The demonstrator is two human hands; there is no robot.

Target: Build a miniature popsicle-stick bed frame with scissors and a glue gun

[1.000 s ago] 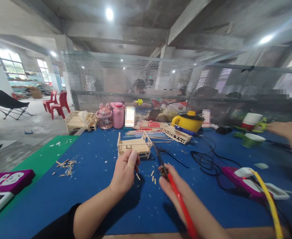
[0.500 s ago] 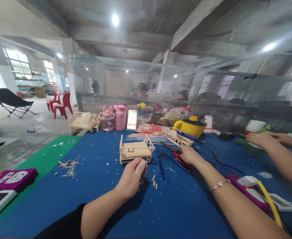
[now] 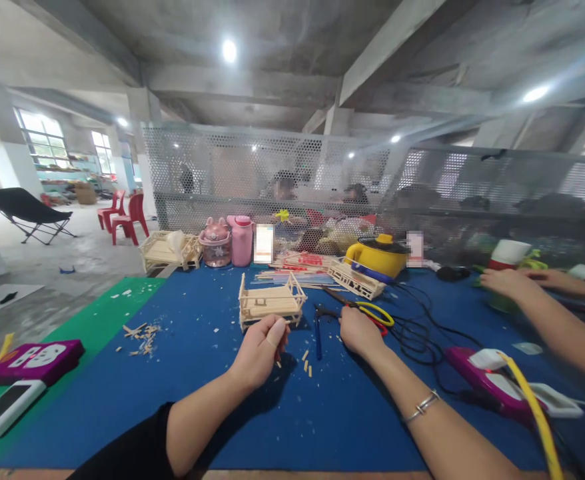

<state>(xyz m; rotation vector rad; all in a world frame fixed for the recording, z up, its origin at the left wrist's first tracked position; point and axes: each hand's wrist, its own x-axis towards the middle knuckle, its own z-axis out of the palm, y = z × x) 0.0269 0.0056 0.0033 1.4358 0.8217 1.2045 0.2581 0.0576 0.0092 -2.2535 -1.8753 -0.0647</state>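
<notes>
My left hand [image 3: 262,350] is closed, and the tip of a small wooden stick [image 3: 278,363] pokes out beneath the fingers. Just behind it on the blue tabletop stands a miniature bed-like frame [image 3: 270,303] of thin wooden sticks. My right hand [image 3: 362,331] is closed over one handle of the pliers [image 3: 318,340]; the other blue handle shows, and the fingertips are hidden. Beyond that hand lie scissors [image 3: 385,316] with red and yellow handles. Short stick offcuts [image 3: 307,365] lie between my hands.
Wooden sticks [image 3: 297,263], a second wooden piece [image 3: 355,279] and a yellow pot [image 3: 382,257] stand at the back. Pink bottles [image 3: 241,240] are left of them. Black cable [image 3: 422,333] and a purple power strip [image 3: 492,383] lie right. A co-worker's hands [image 3: 510,283] work at far right.
My right hand has moved left and toward me, off the scissors and onto the pliers. The scissors' handles now show. My left hand has stayed nearly in place.
</notes>
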